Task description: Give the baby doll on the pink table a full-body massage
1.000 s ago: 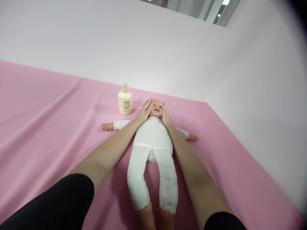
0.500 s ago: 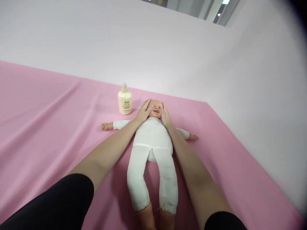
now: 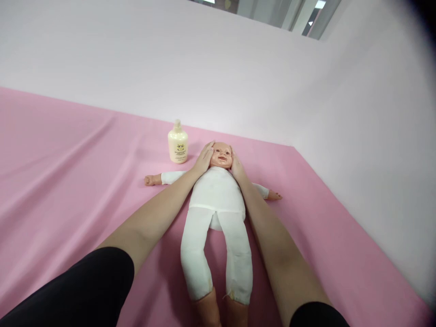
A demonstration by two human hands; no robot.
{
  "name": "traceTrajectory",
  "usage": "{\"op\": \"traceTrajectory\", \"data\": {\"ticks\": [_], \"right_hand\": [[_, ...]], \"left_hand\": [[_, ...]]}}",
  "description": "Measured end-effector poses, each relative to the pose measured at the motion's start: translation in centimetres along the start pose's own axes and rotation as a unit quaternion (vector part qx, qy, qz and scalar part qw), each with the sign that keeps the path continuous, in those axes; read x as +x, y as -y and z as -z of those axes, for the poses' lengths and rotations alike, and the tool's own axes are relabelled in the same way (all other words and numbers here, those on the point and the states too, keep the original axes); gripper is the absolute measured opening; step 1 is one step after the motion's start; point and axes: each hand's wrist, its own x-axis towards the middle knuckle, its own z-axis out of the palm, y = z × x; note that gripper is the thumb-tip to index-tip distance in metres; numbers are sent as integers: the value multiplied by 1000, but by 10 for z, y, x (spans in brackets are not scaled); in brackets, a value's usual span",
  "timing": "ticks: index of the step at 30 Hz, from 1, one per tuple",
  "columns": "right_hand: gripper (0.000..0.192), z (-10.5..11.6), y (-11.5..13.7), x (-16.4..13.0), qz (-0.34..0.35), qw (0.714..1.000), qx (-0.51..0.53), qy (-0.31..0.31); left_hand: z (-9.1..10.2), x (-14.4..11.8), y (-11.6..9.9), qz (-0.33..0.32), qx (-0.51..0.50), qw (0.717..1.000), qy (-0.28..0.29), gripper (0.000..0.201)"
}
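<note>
A baby doll (image 3: pixel 217 190) in white cloth lies on its back with arms spread and its feet toward me. My left hand (image 3: pixel 205 156) rests flat along one side of the doll's head (image 3: pixel 222 155), fingers stretched out. Against the other side of the head lies my right hand (image 3: pixel 236 162), its fingers also straight and pointing away from me. Both palms touch the head from the sides, and the doll's face shows uncovered between them. Part of the right hand's fingers is hidden behind the head's edge.
A pale yellow lotion bottle (image 3: pixel 177 143) with a dark printed label stands upright left of the doll's head. Under everything is a pink sheet (image 3: pixel 85 181) with some folds. A white wall (image 3: pixel 136 59) rises behind and at the right, with a window opening (image 3: pixel 272 13) at the top.
My thumbs have moved outward off the doll's cheeks to the sides of its head, so more of the face shows. Doll and bottle have stayed in place.
</note>
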Motion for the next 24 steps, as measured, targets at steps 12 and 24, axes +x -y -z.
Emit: {"op": "traceTrajectory", "data": {"ticks": [12, 24], "right_hand": [[85, 2, 22, -14, 58, 997, -56, 12], [73, 2, 13, -10, 28, 999, -29, -27]], "left_hand": [[9, -4, -19, -129, 123, 983, 48, 65], [6, -4, -14, -107, 73, 991, 31, 58]]}}
